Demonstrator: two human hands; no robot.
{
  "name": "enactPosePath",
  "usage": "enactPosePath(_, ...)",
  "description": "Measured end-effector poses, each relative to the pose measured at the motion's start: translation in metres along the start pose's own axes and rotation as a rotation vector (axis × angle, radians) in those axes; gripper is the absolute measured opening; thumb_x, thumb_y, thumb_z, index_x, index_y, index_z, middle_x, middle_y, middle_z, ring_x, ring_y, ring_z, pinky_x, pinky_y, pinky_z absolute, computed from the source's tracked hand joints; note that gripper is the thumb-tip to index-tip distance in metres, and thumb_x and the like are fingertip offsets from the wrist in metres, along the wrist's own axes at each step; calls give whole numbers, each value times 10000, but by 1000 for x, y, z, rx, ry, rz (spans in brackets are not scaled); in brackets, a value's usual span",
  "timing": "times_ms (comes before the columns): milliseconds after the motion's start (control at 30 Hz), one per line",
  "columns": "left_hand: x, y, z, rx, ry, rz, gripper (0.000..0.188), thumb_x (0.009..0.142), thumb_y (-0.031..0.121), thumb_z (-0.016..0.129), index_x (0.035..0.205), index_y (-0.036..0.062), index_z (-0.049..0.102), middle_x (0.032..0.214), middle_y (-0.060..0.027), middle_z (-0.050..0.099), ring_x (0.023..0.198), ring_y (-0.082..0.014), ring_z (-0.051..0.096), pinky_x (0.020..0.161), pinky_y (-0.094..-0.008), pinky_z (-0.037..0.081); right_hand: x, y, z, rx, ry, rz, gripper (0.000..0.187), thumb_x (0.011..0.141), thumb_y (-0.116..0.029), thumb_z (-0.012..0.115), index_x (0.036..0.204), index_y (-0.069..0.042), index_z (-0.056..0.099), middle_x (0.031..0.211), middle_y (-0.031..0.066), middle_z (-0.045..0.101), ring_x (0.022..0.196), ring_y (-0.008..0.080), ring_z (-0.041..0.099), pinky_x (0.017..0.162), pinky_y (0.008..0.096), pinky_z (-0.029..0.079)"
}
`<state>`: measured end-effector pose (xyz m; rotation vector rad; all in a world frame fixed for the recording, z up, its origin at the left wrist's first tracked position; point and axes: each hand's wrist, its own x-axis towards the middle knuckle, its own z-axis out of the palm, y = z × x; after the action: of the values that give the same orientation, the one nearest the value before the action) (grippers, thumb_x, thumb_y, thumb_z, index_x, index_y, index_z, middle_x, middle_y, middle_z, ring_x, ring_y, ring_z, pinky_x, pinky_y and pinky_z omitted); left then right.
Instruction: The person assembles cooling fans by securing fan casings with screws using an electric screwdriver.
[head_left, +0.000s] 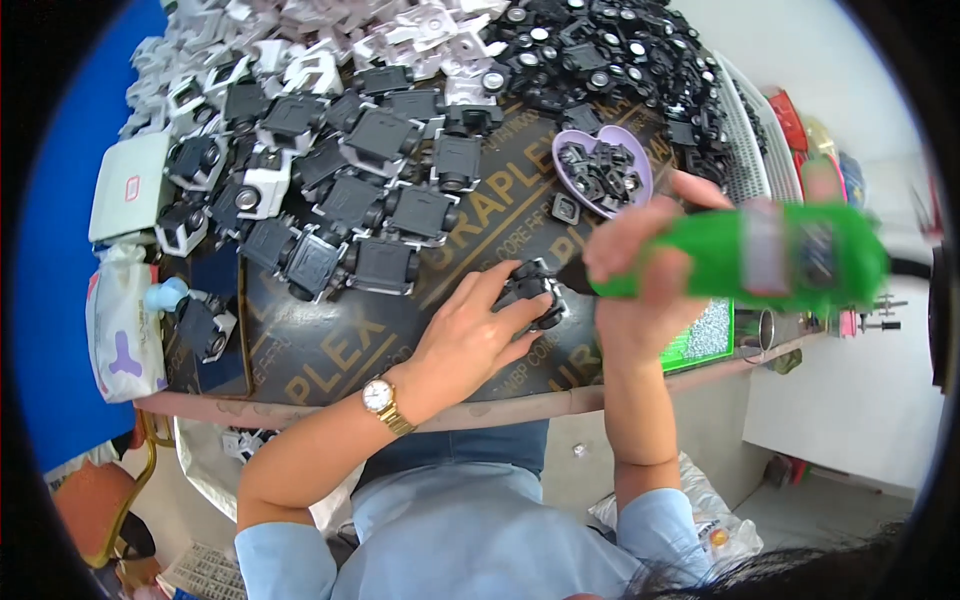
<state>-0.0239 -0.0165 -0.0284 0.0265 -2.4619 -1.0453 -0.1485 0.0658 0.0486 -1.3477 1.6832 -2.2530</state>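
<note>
My left hand presses a small black plastic part with a round lens-like piece down on the dark printed tabletop, fingers curled around it. In my right hand is a green power screwdriver, held sideways and blurred by motion. Its dark tip end reaches toward the part; whether it touches cannot be made out. Just beyond my right hand sits a purple heart-shaped bowl of small black pieces. One small square black piece lies beside the bowl. A bright green tray of tiny metallic bits lies under my right forearm's side.
Several black-and-white camera-shaped assemblies cover the table's left. Behind them are heaps of white housings and black parts. A white basket stands at right. At far left are a pale box and a soft pack.
</note>
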Motion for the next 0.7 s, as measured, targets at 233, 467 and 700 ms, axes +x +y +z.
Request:
enactPosePath(233, 3, -1, 8, 133, 20, 17, 404, 663, 164, 774, 1046, 143, 648, 1252, -210, 494, 840, -286, 585, 731, -337, 509, 2, -29, -84, -132, 151, -41, 681, 861, -569, 504, 1218, -5, 365, 589, 23, 430, 436, 107, 395, 409, 241, 343)
enactPosePath(467, 8, 3, -3, 216, -120, 43, 485, 611, -9, 661, 1065, 160, 668, 1237, -106, 539, 627, -177, 514, 575, -263, 470, -21, -10, -106, -124, 103, 30, 741, 765, -530, 658, 1200, 13, 406, 540, 31, 460, 407, 112, 424, 382, 241, 349)
enactPosePath(700, 15, 4, -2, 295, -27, 113, 565, 532, -31, 671, 1057, 179, 678, 999, -88, 544, 768, -223, 521, 596, -300, 451, -21, -11, -107, -89, 13, 82, 750, 720, -532, 699, 1173, 4, 434, 554, 36, 505, 433, 113, 479, 409, 231, 401)
